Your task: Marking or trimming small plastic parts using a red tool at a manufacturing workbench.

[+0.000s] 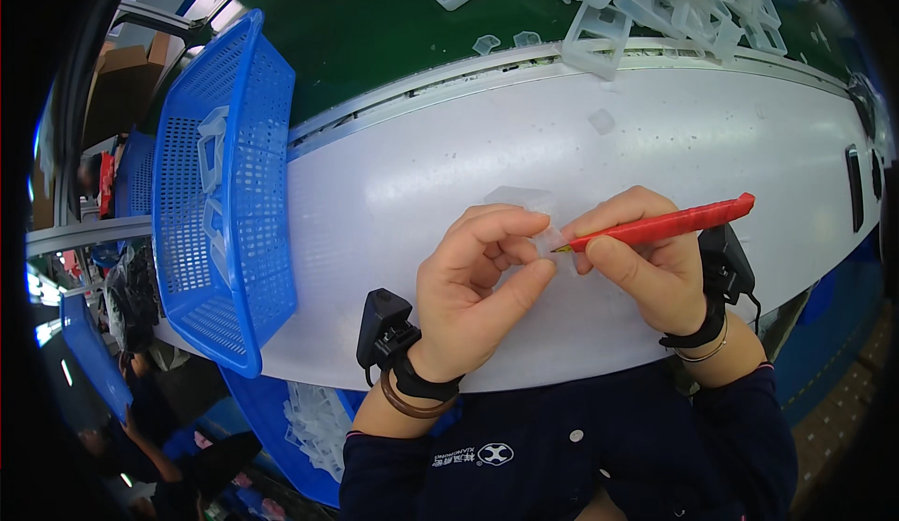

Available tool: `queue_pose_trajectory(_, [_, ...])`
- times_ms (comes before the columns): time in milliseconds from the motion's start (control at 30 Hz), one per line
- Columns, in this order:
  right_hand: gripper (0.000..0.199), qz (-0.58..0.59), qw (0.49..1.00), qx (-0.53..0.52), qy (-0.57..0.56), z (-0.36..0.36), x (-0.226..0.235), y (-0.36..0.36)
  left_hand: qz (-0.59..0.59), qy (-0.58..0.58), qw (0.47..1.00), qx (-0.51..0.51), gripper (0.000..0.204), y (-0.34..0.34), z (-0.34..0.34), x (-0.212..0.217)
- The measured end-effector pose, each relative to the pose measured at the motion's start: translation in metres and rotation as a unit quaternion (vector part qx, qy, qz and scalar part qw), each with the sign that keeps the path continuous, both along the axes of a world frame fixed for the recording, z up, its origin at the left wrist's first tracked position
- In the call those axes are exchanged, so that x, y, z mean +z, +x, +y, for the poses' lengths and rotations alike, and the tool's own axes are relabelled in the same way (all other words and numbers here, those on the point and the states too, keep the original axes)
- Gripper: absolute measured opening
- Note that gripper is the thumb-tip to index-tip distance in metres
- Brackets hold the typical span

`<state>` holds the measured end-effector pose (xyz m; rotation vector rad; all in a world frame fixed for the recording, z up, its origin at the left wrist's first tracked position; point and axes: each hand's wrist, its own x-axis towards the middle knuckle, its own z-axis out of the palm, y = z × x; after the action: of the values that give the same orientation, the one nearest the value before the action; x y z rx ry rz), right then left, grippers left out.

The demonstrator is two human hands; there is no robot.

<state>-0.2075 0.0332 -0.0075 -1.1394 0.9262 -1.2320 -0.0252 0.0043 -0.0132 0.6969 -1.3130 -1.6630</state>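
Near the middle of the white table, my left hand [478, 282] pinches a clear, frosted plastic part [552, 236] between thumb and fingertips. Part of that piece is hidden by my fingers. My right hand [646, 273] is closed around a red-handled pointed tool [679, 224], whose handle looks wrapped. The tool's small metal tip points left and meets the plastic part between my hands. Fingers of my right hand also reach the part's right side. Another pale, see-through shape [515, 196] shows just beyond my left fingers; whether it belongs to the same part, I cannot tell.
A blue perforated basket [262, 203] with several clear plastic frames stands at the left. Beyond the metal rail [487, 79], more frames [646, 1] are heaped on a green surface. Below left, a blue bin holds clear pieces [316, 423]. A dark flat object [854, 189] lies far right.
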Motion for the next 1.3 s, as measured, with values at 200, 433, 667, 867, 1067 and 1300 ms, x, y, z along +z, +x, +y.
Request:
queue_pose_trajectory(200, [0.009,0.034,0.999,-0.027,-0.03,-0.001,0.0,0.004,0.012,0.007,1.0,-0.004,0.035,-0.001,0.0,-0.001])
queue_pose_trajectory(433, [0.02,0.388,0.813,-0.135,-0.413,-0.009,0.001,0.004,-0.034,0.014,0.999,0.011,0.038,-0.003,0.001,0.004])
queue_pose_trajectory(667, [0.019,0.438,0.789,-0.276,-0.331,-0.018,0.013,-0.027,0.009,0.095,0.995,-0.042,0.04,0.003,0.001,0.011])
queue_pose_trajectory(867, [0.012,0.486,0.775,-0.286,-0.285,-0.025,0.016,-0.045,0.17,0.205,0.964,-0.022,0.043,0.003,0.0,0.016])
queue_pose_trajectory(1067, [0.013,0.083,0.986,-0.018,-0.14,-0.005,0.007,-0.014,-0.057,-0.009,0.997,0.048,0.042,-0.001,-0.001,0.003])
queue_pose_trajectory(1300, [0.011,0.065,0.992,0.046,-0.096,0.001,0.002,-0.002,0.025,0.043,0.995,0.09,0.031,-0.005,0.002,-0.001])
